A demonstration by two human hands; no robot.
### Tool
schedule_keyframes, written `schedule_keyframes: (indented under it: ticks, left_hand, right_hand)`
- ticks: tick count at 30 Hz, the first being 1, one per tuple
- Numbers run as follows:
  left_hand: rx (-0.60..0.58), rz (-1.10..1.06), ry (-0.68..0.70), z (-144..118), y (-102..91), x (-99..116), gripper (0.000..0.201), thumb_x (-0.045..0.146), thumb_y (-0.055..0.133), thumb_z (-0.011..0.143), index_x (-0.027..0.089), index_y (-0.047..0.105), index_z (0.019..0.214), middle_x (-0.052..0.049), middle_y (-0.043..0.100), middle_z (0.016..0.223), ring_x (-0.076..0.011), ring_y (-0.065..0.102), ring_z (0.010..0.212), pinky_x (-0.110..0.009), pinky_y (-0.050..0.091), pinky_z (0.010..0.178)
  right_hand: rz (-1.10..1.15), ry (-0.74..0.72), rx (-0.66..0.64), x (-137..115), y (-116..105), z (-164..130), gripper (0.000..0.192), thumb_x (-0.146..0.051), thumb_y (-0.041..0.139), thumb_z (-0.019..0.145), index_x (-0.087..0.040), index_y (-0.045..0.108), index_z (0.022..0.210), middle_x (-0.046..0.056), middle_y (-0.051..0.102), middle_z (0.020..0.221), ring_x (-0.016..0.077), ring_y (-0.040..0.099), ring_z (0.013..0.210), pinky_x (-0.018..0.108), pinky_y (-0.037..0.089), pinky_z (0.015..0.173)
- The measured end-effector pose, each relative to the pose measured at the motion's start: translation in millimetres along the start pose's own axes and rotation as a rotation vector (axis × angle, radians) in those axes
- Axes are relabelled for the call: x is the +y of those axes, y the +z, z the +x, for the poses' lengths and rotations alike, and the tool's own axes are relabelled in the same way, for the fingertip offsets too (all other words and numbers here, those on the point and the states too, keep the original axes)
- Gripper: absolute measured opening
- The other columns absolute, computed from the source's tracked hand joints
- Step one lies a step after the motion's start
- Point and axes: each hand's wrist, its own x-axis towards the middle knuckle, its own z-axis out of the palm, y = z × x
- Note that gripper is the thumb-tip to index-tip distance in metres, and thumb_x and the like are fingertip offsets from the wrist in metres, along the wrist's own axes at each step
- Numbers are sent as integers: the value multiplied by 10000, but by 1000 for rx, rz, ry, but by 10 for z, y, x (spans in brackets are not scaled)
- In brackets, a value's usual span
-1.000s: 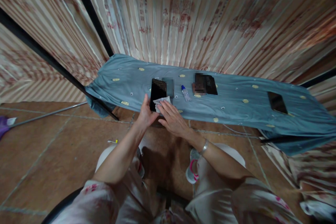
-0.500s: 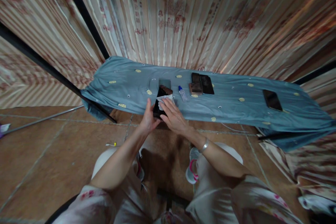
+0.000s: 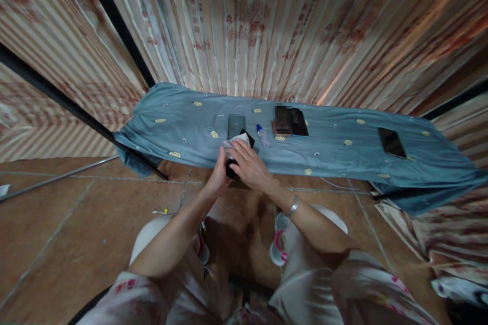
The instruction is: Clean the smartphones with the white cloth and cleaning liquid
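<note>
Head view, with 12 o'clock pointing away from the wearer. The dark device point(image 3: 248, 138) is at the near edge of the blue-covered bench point(image 3: 183, 117), mostly hidden; whether it rests there or is raised cannot be told. The left hand point(image 3: 218, 175), at 8 o'clock, grips its near-left edge. The right hand point(image 3: 249, 166), at 4 o'clock, holds the white cloth point(image 3: 230, 145) to the device's face under extended fingers; whether its thumb also pinches the cloth is unclear.

For good contact, spread the cloth flat beneath all fingertips, apply light, even pressure, and brace the device at its edge with the left hand, thumb clear of the cloth's path.

The grey-teal flat item point(image 3: 236, 124) lies just beyond, at 12 o'clock; the blue-capped bottle point(image 3: 263, 135) lies near, at 2 o'clock. Avoid nudging either.
</note>
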Motion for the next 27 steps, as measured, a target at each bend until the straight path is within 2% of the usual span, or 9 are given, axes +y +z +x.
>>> schedule_keyframes:
  ticks: [3,7,11,15,19,22,27]
  left_hand:
    - [-4,90,-47,-4,-13,-33,576,528,255,983,181,702,1095,-99,748,962,-241,696,979,-361,567,805]
    - [-5,176,-48,1,-54,-73,503,519,347,968,171,698,1062,-90,744,885,-202,706,808,-308,579,670]
    - [1,178,-38,5,-74,-78,395,451,433,959,158,694,1005,-77,744,875,-168,685,724,-296,579,647]
    - [18,118,-11,23,-54,-43,350,426,467,951,163,695,989,-72,748,910,-196,698,822,-355,591,731]
    - [12,67,3,34,24,8,346,407,466,955,159,686,1053,-76,750,954,-218,698,919,-381,589,791]
    - [32,19,21,23,116,46,329,368,451,966,150,682,1050,-76,752,966,-215,699,934,-382,583,814]
    - [51,-71,82,38,252,118,366,343,394,987,142,696,1035,-79,758,974,-224,681,1033,-373,541,914]
  right_hand:
    - [-14,73,8,101,-67,36,458,-280,424,979,-118,482,1403,156,413,1516,255,236,1481,493,270,1202]
    - [-12,159,28,220,-115,66,468,-307,375,992,-161,455,1429,131,395,1532,244,222,1487,502,244,1205]
    - [20,237,62,306,-112,78,525,-343,310,1001,-153,354,1489,131,335,1567,235,228,1487,494,236,1205]
    - [70,302,79,345,-115,91,570,-388,273,1001,-161,276,1524,115,309,1582,225,227,1488,491,230,1204]
    - [145,392,110,365,-145,115,608,-435,245,998,-115,302,1511,139,308,1580,224,229,1488,465,215,1210]
    - [209,474,169,368,-142,143,629,-484,248,992,-129,318,1506,131,288,1589,230,232,1487,461,222,1206]
    - [285,498,224,291,-44,198,613,-479,219,1003,-146,313,1509,124,377,1547,223,301,1461,478,225,1206]
